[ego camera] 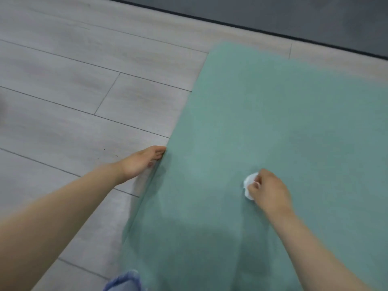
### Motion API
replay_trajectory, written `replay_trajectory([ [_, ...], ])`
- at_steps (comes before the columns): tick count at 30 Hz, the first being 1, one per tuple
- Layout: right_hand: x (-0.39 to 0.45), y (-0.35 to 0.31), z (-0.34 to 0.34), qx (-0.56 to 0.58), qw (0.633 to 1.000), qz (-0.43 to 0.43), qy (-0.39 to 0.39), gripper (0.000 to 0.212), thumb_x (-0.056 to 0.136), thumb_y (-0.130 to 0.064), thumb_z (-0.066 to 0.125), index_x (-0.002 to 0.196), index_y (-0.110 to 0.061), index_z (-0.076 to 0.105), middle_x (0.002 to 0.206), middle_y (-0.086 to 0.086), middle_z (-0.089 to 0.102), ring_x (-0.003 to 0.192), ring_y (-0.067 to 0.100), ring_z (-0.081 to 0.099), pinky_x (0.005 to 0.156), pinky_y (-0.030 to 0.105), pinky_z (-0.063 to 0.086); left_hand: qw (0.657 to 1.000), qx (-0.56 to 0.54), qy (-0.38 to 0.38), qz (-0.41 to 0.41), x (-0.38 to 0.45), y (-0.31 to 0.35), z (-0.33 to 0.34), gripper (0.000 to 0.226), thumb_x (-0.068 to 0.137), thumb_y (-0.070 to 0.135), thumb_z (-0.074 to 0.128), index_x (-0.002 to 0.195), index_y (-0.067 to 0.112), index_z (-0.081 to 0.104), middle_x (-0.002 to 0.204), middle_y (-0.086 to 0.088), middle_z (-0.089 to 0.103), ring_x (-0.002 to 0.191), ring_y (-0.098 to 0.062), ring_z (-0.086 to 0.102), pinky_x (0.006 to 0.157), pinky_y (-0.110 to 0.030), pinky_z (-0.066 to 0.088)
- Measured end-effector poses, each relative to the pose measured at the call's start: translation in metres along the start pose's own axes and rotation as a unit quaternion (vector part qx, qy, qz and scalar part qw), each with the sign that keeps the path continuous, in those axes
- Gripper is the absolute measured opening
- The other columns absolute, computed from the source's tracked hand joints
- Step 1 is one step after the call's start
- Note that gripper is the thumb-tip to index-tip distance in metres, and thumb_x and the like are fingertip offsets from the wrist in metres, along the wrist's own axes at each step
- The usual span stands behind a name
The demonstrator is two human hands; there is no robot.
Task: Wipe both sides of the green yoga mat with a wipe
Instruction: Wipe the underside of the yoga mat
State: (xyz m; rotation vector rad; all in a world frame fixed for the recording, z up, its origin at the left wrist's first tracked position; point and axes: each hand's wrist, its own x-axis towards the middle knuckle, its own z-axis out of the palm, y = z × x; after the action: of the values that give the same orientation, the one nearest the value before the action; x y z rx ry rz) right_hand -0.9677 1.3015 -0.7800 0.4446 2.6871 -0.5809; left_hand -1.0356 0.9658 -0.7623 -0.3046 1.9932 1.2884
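yoga mat [283, 122]: matt green foam-like sheet | wipe [249, 185]: white, crumpled | floor [84, 91]: pale grey wood-grain planks

No text, label, brand, number or sign can be read anywhere in the view. The green yoga mat [273, 122] is plain, the white wipe [248, 184] at the fingers [255, 185] of the right hand [268, 190] carries no print, and the floor [73, 80] planks bear no markings.

Plain green yoga mat [273, 122], white wipe [248, 183], pale grey wood-grain floor [84, 91]
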Motion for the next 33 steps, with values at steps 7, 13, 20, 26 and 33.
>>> replay_trajectory([
  [7,-0.055,0.035,-0.002,0.092,0.979,0.16,0.088,0.015,0.079,-0.002,0.062,0.079,-0.013,0.053,0.096,0.013,0.07,0.085,0.025,0.064,0.07,0.025,0.044,0.998,-0.055,0.013,-0.019,0.011,-0.002,-0.007,0.036,0.108,0.022,0.025,0.136,0.018,0.047,0.145,-0.005,0.051,0.133,-0.017,0.048,0.116,-0.035,0.032],
  [13,-0.037,-0.186,0.081,0.071,0.951,-0.218,-0.21,0.019,0.083,0.002,0.057,0.102,-0.002,0.06,0.107,0.015,0.068,0.096,0.029,0.065,0.084,0.029,0.049,0.996,-0.078,0.036,-0.03,0.005,-0.001,-0.002,0.034,0.106,0.021,0.029,0.132,0.018,0.05,0.141,-0.005,0.054,0.131,-0.016,0.05,0.111,-0.031,0.037],
  [20,-0.036,-0.08,0.047,0.037,0.982,-0.143,-0.118,0.009,0.073,-0.015,0.065,0.082,-0.017,0.066,0.09,0.004,0.071,0.089,0.023,0.067,0.074,0.027,0.051,0.999,-0.022,0.022,-0.017,-0.009,-0.011,0.004,0.033,0.107,0.021,0.025,0.127,0.025,0.05,0.128,0.008,0.055,0.126,-0.007,0.048,0.11,-0.026,0.034],
  [26,-0.074,0.09,-0.031,-0.105,0.971,0.205,-0.072,0.015,0.068,-0.026,0.071,0.075,-0.016,0.061,0.089,0.011,0.065,0.087,0.028,0.063,0.066,0.026,0.042,0.999,-0.022,0.043,-0.02,0.004,-0.012,-0.004,0.038,0.106,0.018,0.027,0.137,0.014,0.048,0.136,-0.003,0.056,0.124,-0.015,0.053,0.11,-0.03,0.038],
  [33,-0.023,-0.054,0.054,-0.064,0.991,0.072,-0.089,0.02,0.074,-0.013,0.062,0.091,-0.006,0.069,0.095,0.015,0.07,0.097,0.026,0.067,0.081,0.029,0.052,0.995,-0.029,0.091,-0.037,0.009,0.002,-0.002,0.038,0.104,0.015,0.026,0.132,0.005,0.051,0.119,-0.009,0.062,0.098,-0.016,0.062,0.078,-0.022,0.048],
])
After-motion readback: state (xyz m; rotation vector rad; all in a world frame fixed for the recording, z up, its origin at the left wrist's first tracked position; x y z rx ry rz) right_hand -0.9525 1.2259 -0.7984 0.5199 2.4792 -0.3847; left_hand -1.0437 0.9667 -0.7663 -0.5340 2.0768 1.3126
